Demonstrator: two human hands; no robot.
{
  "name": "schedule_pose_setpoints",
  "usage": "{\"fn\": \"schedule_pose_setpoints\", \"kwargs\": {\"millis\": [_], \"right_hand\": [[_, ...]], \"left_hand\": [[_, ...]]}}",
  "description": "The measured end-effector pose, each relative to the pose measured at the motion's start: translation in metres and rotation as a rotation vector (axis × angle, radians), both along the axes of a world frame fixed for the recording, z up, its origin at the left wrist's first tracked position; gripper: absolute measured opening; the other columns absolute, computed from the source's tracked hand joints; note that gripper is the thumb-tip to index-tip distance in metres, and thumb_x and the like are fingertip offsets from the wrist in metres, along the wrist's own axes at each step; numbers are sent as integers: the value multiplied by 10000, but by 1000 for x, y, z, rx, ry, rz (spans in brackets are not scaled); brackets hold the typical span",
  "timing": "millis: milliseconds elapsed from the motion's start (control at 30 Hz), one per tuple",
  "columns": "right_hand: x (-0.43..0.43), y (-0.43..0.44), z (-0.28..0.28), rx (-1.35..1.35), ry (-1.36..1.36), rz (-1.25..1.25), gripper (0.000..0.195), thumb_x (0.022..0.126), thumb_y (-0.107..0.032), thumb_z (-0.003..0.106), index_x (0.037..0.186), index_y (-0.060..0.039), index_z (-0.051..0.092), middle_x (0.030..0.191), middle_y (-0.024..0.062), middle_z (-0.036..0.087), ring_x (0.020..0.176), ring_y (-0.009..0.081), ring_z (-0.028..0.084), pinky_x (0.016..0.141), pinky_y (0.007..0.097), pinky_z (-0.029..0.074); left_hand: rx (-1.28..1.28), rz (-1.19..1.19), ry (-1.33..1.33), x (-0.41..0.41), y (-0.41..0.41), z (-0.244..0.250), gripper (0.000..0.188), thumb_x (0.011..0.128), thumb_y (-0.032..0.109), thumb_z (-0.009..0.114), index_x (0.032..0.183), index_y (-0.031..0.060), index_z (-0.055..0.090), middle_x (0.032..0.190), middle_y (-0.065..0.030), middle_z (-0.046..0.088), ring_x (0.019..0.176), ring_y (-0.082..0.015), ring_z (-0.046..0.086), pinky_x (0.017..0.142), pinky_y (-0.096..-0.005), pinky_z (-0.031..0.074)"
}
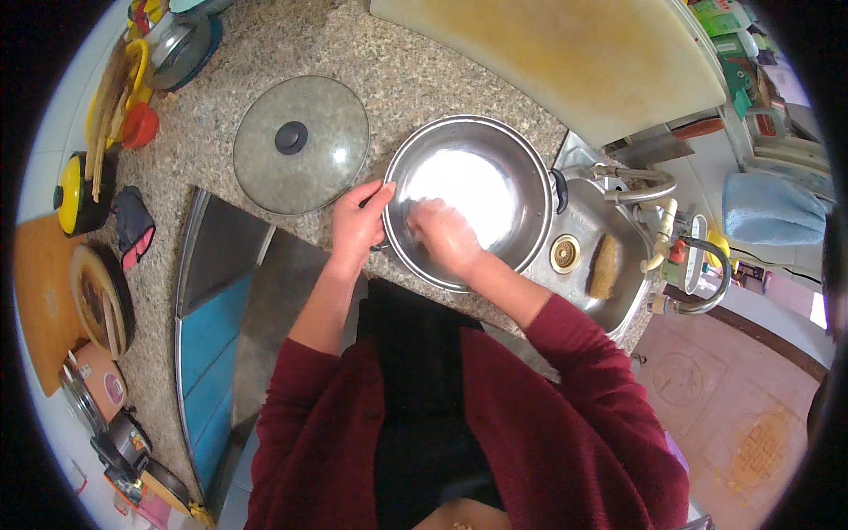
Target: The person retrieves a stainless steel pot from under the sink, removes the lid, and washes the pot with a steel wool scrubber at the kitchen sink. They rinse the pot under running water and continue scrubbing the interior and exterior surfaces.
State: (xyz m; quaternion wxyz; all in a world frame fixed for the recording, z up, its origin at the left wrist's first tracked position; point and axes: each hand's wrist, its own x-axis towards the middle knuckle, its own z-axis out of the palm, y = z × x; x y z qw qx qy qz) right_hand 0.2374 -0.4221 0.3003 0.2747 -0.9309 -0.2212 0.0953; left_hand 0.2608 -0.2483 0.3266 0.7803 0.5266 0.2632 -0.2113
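Note:
A wide stainless steel pot (pixel 523 245) stands uncovered on the granite counter, close to the sink. My left hand (pixel 361 218) grips the pot's rim at its left side, the thumb over the edge. Inside the pot, against the left part of the inner wall, is my right hand (pixel 444 232), blurred, with its fingers curled; a small dark thing seems to be under the fingertips, too unclear to name. A round glass lid (pixel 301 179) with a black knob lies flat on the counter left of the pot.
At the right is a steel sink (pixel 576 212) with a drain strainer, a brown loofah-like scrubber (pixel 603 267) and a faucet (pixel 646 185). A large cutting board (pixel 570 53) lies behind the pot. Far left are a red cup (pixel 140 126), a yellow-lidded pot (pixel 69 192) and a dark cloth (pixel 134 222).

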Motion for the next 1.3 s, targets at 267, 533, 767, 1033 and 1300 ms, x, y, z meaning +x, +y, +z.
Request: {"fn": "schedule_pose_setpoints", "kwargs": {"millis": [267, 533, 767, 1033, 1300], "right_hand": [[-13, -27, 13, -25, 170, 144, 104, 774, -82, 559, 845, -37, 621, 941, 144, 580, 970, 340, 552, 851, 411, 469], [79, -40, -23, -122, -252, -221, 102, 812, -58, 537, 876, -14, 602, 956, 185, 586, 966, 356, 567, 846, 438, 481], [66, -60, -17, 252, -217, -679, 217, 783, -62, 715, 974, -32, 617, 947, 146, 592, 876, 322, 612, 805, 395, 503], [23, 25, 11, 467, 18, -291, 175, 789, -17, 676, 911, -31, 551, 901, 137, 533, 793, 312, 567, 713, 394, 479], [48, 30, -5, 801, 173, -612, 187, 804, -77, 730, 903, -37, 576, 819, 53, 562, 734, 151, 531, 668, 297, 457]], "left_hand": [[48, 20, 30, -1, -5, -3, 314, 900, 188, 684, 1129, -20, 633, 613, 61, 492, 423, -9, 341, 368, -219, 209], [-5, -41, 0, -1, 2, -3, 237, 916, 192, 665, 1054, -1, 655, 612, 59, 501, 418, -12, 337, 369, -214, 210], [29, -26, -9, -2, -3, -1, 216, 922, 199, 658, 1019, 6, 658, 617, 55, 513, 425, -11, 344, 371, -213, 213], [47, -59, -15, -2, -1, -5, 251, 966, 280, 602, 918, 38, 650, 586, 66, 472, 413, -11, 336, 363, -211, 207], [74, -79, -20, -2, -1, -16, 301, 1020, 324, 482, 906, 75, 606, 598, 63, 468, 416, -15, 330, 343, -208, 216]]}}
